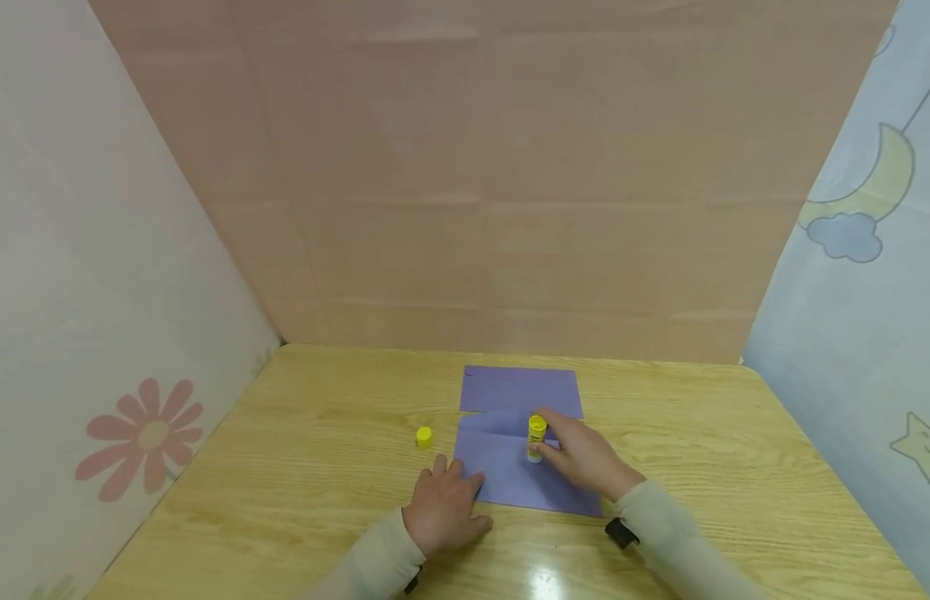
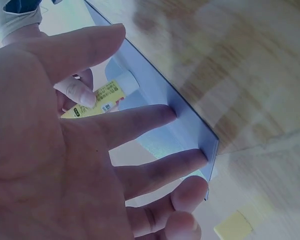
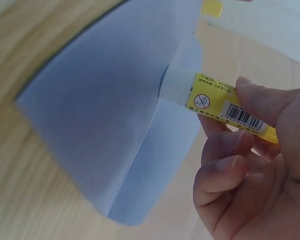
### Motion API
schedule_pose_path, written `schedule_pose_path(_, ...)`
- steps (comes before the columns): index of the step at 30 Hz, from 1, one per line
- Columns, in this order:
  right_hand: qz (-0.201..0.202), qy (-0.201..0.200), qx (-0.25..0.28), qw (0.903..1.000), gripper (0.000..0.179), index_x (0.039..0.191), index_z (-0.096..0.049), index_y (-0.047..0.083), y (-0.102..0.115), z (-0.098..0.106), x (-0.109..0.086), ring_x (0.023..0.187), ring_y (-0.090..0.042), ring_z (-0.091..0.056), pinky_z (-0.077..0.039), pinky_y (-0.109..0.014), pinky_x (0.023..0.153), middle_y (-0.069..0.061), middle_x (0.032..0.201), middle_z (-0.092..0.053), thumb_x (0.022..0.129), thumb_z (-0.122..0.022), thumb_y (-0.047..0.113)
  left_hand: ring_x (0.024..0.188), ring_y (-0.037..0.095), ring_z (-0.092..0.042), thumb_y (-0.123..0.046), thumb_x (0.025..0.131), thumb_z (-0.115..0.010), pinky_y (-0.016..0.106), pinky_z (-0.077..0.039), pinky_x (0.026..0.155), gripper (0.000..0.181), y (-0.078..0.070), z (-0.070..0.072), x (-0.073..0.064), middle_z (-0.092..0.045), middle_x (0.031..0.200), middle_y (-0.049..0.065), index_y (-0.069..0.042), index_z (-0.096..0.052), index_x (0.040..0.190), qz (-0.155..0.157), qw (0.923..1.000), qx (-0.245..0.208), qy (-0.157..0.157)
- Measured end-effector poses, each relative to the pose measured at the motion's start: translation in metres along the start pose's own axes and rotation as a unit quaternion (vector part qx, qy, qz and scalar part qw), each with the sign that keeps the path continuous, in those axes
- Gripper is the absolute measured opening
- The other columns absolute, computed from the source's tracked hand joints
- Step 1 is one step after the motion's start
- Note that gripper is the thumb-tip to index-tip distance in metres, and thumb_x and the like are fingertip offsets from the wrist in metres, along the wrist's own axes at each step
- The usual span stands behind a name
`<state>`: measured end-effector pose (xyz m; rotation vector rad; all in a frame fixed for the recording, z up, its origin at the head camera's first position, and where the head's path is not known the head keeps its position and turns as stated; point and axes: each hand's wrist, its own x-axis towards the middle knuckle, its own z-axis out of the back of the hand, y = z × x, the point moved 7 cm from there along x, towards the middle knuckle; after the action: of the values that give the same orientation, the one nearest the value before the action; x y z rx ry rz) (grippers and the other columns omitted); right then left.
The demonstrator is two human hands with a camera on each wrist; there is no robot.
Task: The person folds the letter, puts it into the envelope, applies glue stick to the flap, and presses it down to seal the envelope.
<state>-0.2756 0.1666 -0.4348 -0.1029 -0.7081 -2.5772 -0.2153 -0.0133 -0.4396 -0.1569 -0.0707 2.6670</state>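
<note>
My right hand grips a yellow glue stick between thumb and fingers. Its white end points down at a purple envelope on the table. In the right wrist view the glue stick meets the envelope along the fold line of its flap, which is spread open away from me. Spread fingers of my left hand rest at the envelope's left edge. The left wrist view shows fingertips touching the envelope near its corner.
Beyond the envelope lies another flat purple envelope. A yellow cap stands on the wooden table to the left. A brown backdrop rises at the far edge, with printed panels on both sides.
</note>
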Motion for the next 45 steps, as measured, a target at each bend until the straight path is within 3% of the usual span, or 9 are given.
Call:
schedule_pose_path(5, -0.007, 0.009, 0.007, 0.9999, 0.024, 0.111, -0.058, 0.017, -0.007, 0.005, -0.005, 0.081, -0.009, -0.058, -0.049, -0.036, 0.071, 0.012, 0.084, -0.057, 0.093, -0.072, 0.025, 0.081, 0.021, -0.038, -0.054, 0.083, -0.071, 0.032, -0.033, 0.062, 0.057, 0.000, -0.001, -0.001, -0.052, 0.089, 0.006, -0.015, -0.068, 0.124, 0.001, 1.0000, -0.001, 0.004)
schedule_pose_path(15, -0.032, 0.040, 0.030, 0.9982, 0.033, 0.122, -0.058, 0.008, -0.028, 0.018, -0.015, 0.083, -0.010, -0.058, -0.048, -0.037, 0.073, 0.008, 0.086, -0.060, 0.095, -0.069, 0.024, 0.079, 0.021, -0.035, -0.052, 0.084, -0.071, 0.032, -0.029, 0.059, 0.052, -0.002, 0.002, -0.002, -0.046, 0.085, 0.003, -0.014, -0.068, 0.120, -0.007, 0.9999, -0.011, -0.007)
schedule_pose_path(23, -0.064, 0.074, 0.077, 0.9922, 0.036, 0.126, -0.055, 0.007, -0.043, 0.028, -0.026, 0.065, -0.012, -0.049, -0.042, -0.027, 0.056, 0.002, 0.087, -0.060, 0.097, -0.066, 0.025, 0.080, 0.021, -0.037, -0.051, 0.084, -0.070, 0.033, -0.031, 0.060, 0.053, -0.002, -0.001, -0.002, -0.047, 0.086, 0.004, -0.014, -0.068, 0.121, -0.003, 0.9998, -0.020, -0.003)
schedule_pose_path(27, -0.086, 0.082, 0.079, 0.9898, 0.053, 0.140, -0.051, 0.003, -0.048, 0.031, -0.032, 0.065, -0.013, -0.049, -0.043, -0.028, 0.055, 0.000, 0.099, -0.064, 0.097, -0.067, 0.029, 0.081, 0.022, -0.038, -0.050, 0.083, -0.071, 0.033, -0.032, 0.060, 0.052, -0.002, -0.002, -0.003, -0.047, 0.087, 0.004, -0.013, -0.068, 0.120, -0.001, 0.9997, -0.025, -0.002)
schedule_pose_path(33, -0.094, 0.083, 0.073, 0.9894, 0.045, 0.132, -0.057, 0.009, -0.053, 0.038, -0.039, 0.063, -0.014, -0.049, -0.044, -0.029, 0.053, 0.000, 0.102, -0.064, 0.095, -0.069, 0.030, 0.081, 0.022, -0.037, -0.050, 0.083, -0.071, 0.034, -0.031, 0.060, 0.052, -0.003, -0.002, -0.004, -0.047, 0.087, 0.005, -0.013, -0.067, 0.121, 0.004, 0.9996, -0.028, -0.003)
schedule_pose_path(37, -0.084, 0.069, 0.043, 0.9931, 0.035, 0.123, -0.061, 0.012, -0.054, 0.047, -0.040, 0.064, -0.013, -0.049, -0.044, -0.029, 0.055, 0.000, 0.100, -0.064, 0.093, -0.072, 0.026, 0.081, 0.022, -0.038, -0.052, 0.085, -0.070, 0.034, -0.032, 0.060, 0.054, -0.002, -0.004, -0.003, -0.048, 0.088, 0.005, -0.014, -0.067, 0.123, 0.004, 0.9998, -0.021, 0.001)
schedule_pose_path(41, -0.079, 0.020, -0.011, 0.9966, 0.029, 0.115, -0.063, 0.010, -0.055, 0.057, -0.037, 0.064, -0.010, -0.051, -0.044, -0.029, 0.057, -0.001, 0.096, -0.067, 0.091, -0.075, 0.021, 0.083, 0.023, -0.040, -0.052, 0.084, -0.070, 0.034, -0.033, 0.061, 0.053, 0.000, -0.003, -0.003, -0.049, 0.089, 0.006, -0.014, -0.067, 0.121, 0.007, 0.9999, -0.005, -0.012)
schedule_pose_path(45, -0.097, -0.023, -0.016, 0.9949, 0.033, 0.117, -0.061, 0.008, -0.057, 0.065, -0.033, 0.052, -0.009, -0.043, -0.038, -0.027, 0.047, -0.008, 0.101, -0.069, 0.092, -0.073, 0.025, 0.084, 0.023, -0.040, -0.050, 0.083, -0.072, 0.033, -0.034, 0.062, 0.055, 0.002, -0.001, -0.003, -0.050, 0.090, 0.006, -0.014, -0.067, 0.124, 0.009, 0.9997, 0.000, -0.024)
